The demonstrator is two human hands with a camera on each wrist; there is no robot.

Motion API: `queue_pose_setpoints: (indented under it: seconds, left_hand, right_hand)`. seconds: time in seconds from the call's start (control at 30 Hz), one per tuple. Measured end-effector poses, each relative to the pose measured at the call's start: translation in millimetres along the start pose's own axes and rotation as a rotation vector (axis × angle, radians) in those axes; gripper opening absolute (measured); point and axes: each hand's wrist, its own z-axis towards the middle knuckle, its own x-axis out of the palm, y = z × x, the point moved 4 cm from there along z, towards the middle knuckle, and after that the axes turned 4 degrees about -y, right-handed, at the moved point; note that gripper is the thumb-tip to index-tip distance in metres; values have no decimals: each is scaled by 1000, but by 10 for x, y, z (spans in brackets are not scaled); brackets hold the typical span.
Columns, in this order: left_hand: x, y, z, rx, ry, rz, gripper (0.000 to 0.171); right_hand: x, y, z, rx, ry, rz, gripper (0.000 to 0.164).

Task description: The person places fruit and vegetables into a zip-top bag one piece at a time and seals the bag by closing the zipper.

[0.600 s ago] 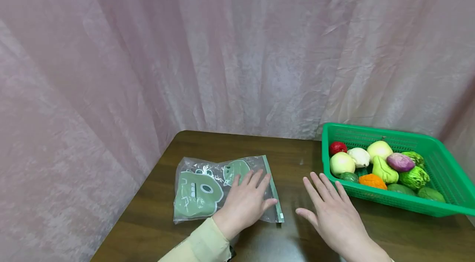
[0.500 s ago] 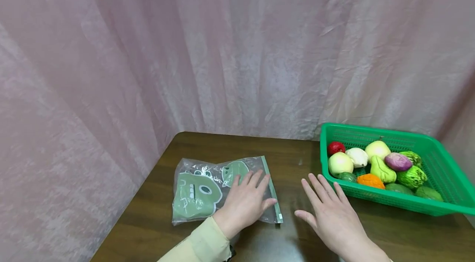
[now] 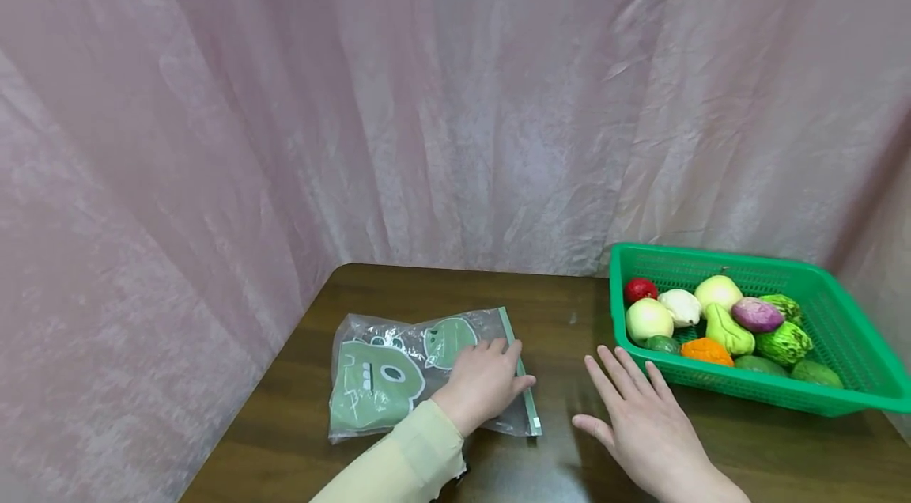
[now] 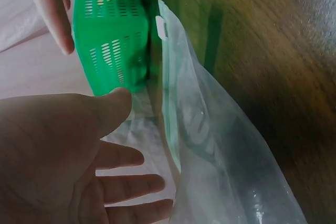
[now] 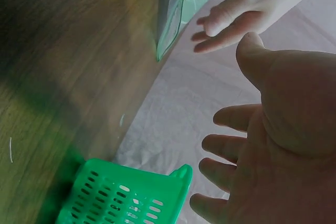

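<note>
A clear zip bag [image 3: 380, 384] printed with green cartoon figures lies flat on the table in the head view, its green slider strip [image 3: 528, 400] on the right. My left hand [image 3: 480, 380] is over the bag's right part, fingers slightly bent and thumb out toward the strip. In the left wrist view, the fingers [image 4: 134, 188] of that hand are spread beside the bag [image 4: 220, 145] and hold nothing. To the right of the bag, my right hand [image 3: 648, 428] hovers palm down above the table with its fingers straight, near the basket's front left corner.
A green plastic basket [image 3: 864, 337] stands at the right of the brown wooden table [image 3: 427, 285]. It holds several vegetables and fruits, among them a purple eggplant-like one [image 3: 757, 315] and an orange one [image 3: 707, 351]. A pink curtain [image 3: 484, 107] hangs behind the table.
The fingers of my left hand have bent somewhat and the hand has shifted slightly right over the bag. The right hand stays nearly in place. The head view has tilted up a little.
</note>
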Motion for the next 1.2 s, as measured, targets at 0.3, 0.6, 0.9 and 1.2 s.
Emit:
queue_pose_setpoints:
  seconds: [0.3,0.6,0.9,1.2]
  left_hand:
    - [111,-123,114,-3,39,77,66]
    - [137,-189,158,-14,75,116,54]
    - [185,-192,154,-7,53,61,40]
    - [167,-111,178,-7,-59,-26,36]
  right_hand:
    - [-28,-38,8,-14,-32,-8,81]
    - [-4,-39,9,-8,-14,-7,79]
    - [-32,-74,40,-18,-37,-7,81]
    - [0,-50,54,-73,-88,-8,80]
